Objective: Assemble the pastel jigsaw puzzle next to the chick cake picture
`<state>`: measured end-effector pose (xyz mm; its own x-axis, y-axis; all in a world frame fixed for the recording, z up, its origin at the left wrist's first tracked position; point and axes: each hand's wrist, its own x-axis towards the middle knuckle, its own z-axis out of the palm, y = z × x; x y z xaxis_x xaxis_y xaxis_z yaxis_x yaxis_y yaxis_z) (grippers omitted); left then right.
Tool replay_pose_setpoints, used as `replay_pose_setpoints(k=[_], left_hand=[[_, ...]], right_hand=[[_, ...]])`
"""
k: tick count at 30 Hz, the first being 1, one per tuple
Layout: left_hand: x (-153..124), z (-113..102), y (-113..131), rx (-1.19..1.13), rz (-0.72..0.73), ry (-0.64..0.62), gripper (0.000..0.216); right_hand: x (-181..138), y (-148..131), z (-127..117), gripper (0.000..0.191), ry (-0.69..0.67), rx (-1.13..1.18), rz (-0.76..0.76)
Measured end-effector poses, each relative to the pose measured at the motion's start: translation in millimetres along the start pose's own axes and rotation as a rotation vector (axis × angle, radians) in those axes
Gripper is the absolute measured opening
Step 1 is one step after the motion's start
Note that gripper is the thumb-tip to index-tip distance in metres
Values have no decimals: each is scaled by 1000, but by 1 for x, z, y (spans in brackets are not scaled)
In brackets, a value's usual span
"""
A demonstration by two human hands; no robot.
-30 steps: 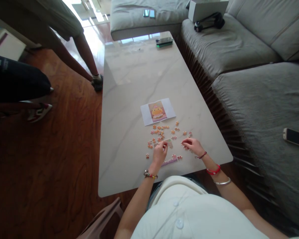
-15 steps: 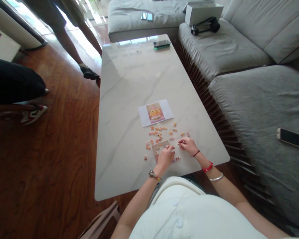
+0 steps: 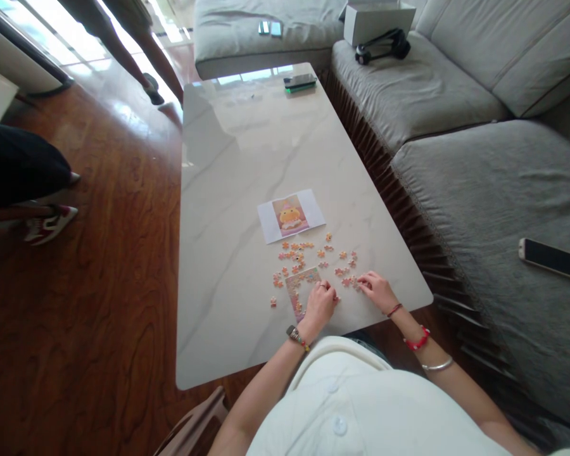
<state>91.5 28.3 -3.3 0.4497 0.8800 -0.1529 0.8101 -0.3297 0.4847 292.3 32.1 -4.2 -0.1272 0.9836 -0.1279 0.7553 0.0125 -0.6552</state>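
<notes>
Both my hands rest on a white marble table near its front edge. My left hand lies curled on the lower right part of a partly joined jigsaw panel; what its fingers hold is hidden. My right hand is curled beside it, fingertips pinching at small pieces by its thumb. Several loose orange and pink jigsaw pieces are scattered just beyond both hands. A reference picture of an orange cartoon figure on white paper lies farther back.
A grey sofa runs along the table's right side, with a phone on its seat. Another phone lies at the table's far end. Other people's legs and shoes stand on the wooden floor at left.
My left hand has slid from the panel's upper edge down onto its lower right. My right hand has drawn back toward the table's front edge. A person at the far left has stepped away.
</notes>
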Motion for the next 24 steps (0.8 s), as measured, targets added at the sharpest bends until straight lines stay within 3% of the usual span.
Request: replay_pose_setpoints(k=[8,13,17,24], left_hand=[[21,2,7,85,-44,-10,7],[15,-1,4,51,-35,5,19],[10,-5,-3,17,35,70,23],[17,-3,-2,15,71,60,6]], right_hand=[[-7,4,11,22,-14,-111,49],[-10,4,11,17,-3,-92,17],[-15,11,11,21,53,-87,76],[-9,16,5,15,-5,-102,23]])
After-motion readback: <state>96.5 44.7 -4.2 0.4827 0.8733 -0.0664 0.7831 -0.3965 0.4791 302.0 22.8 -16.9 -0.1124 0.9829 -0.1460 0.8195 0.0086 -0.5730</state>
